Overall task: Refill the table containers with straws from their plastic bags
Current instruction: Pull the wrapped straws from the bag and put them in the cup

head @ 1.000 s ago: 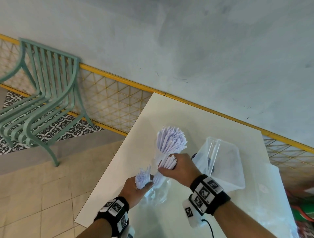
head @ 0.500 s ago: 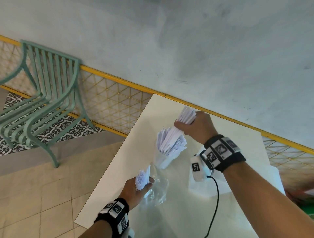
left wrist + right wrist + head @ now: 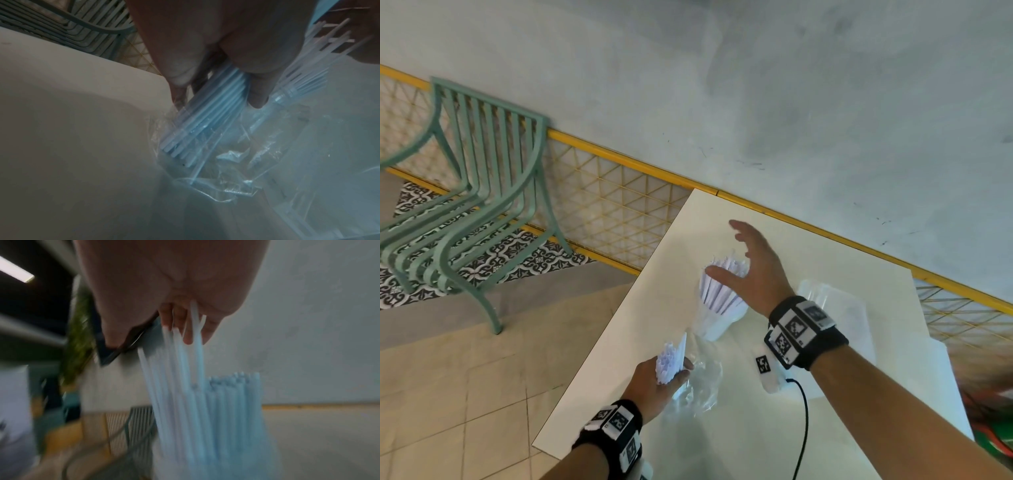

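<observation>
A clear cup-like container (image 3: 717, 323) packed with white paper-wrapped straws (image 3: 719, 291) stands on the white table (image 3: 619, 342). My right hand (image 3: 726, 250) hovers over the straw tops, fingers spread and holding nothing. In the right wrist view those straws (image 3: 226, 402) stand under my right hand (image 3: 185, 331), and a few loose ones brush its fingertips. Nearer the table's left edge, my left hand (image 3: 667, 371) grips a small bundle of straws (image 3: 671, 356) still inside a crumpled clear plastic bag (image 3: 700, 383). The left wrist view shows my left hand (image 3: 218, 91) wrapped round that bundle (image 3: 205, 116) through the bag (image 3: 226, 167).
A clear plastic box (image 3: 839, 308) lies on the table right of the container, partly behind my right wrist. A black cable (image 3: 803, 428) runs across the table from that wrist. A green metal chair (image 3: 476, 205) stands on the floor to the left. A yellow-railed mesh fence (image 3: 613, 205) lines the wall.
My right hand carried a bundle of straws up to the container, let it go there, and now spreads open above it. My left hand has stayed put with its bagged bundle.
</observation>
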The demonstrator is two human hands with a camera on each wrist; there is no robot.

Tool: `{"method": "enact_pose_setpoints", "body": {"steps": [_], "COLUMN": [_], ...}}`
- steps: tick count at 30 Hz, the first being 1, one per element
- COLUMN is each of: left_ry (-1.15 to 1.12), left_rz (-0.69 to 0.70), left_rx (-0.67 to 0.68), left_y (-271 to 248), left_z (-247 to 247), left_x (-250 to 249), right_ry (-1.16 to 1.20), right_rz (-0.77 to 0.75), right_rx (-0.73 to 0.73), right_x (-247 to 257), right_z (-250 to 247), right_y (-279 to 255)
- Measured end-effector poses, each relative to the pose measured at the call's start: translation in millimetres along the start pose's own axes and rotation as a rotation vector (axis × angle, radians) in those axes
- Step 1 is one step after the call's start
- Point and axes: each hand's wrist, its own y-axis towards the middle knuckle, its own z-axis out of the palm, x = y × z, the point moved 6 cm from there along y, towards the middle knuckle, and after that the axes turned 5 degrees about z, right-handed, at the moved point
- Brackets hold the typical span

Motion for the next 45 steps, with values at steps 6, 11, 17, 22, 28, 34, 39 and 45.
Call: {"method": "enact_pose_setpoints", "body": {"steps": [6, 11, 17, 22, 28, 34, 39, 45], "left_ry": [-0.002, -0.058, -0.064, -0.082, -0.067, -0.049, -0.044, -0.058], "left_rz": [0.01, -0.016, -0.024, -0.027, -0.019, -0.027, -0.02, 0.014], "left_rx": [-0.004, -0.007, 0.001, 0.005, 0.014, 0.007, 0.01, 0.042], "left_y": [-1, -1, -1, -1, -1, 0, -1, -1], "left_z": [-1, -1, 0, 0, 0, 0, -1, -1], "left_x": [-2, 1, 3, 2, 1, 3, -1, -12], "right_ry": [-0.433, -0.146, -0.039, -0.254, -0.351, -0.587, -0.603, -0.127], "right_rz": [-0.185, -0.082, -0.101, -0.196, -0.202, -0.247, -0.277, -0.299], "right_rx": [0.162, 0.063, -0.033, -0.06, 0.007, 0.097, 0.027, 0.316], "right_x": [-10, -13, -18, -18, -22, -20, -8, 36], "right_z": [46, 38, 37, 47, 57, 71, 60, 49], "right_y": [-17, -6, -14, -17, -25, -28, -31, -66]}}
